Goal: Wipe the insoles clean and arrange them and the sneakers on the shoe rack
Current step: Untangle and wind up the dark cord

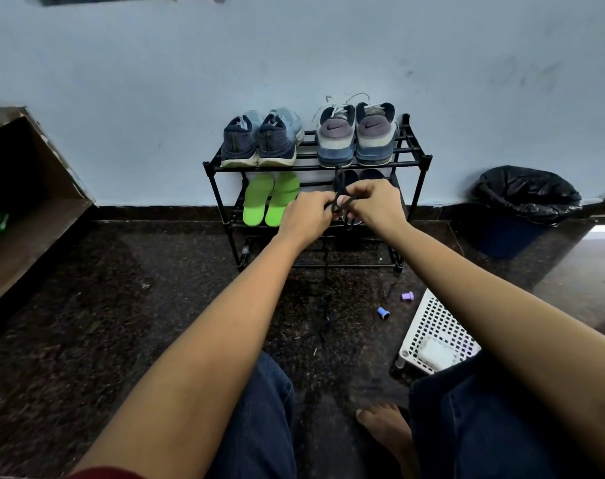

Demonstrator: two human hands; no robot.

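Lace (pixel 339 181) hangs straight down, pinched by fingers (pixel 361 195) of my left hand (pixel 306 219) and right hand (pixel 375 207); dark insoles (pixel 372 175) lie just behind on the rack (pixel 277 168).

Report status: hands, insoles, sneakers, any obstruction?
Fingers pinching black lace: left hand, right hand, before rack. Top shelf: dark-blue sneakers, grey sneakers; below: green insoles, dark insoles. Lace trails to floor.

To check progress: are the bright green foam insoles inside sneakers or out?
Out. The bright green insoles lie bare, side by side, on the lower shelf of the black metal shoe rack.
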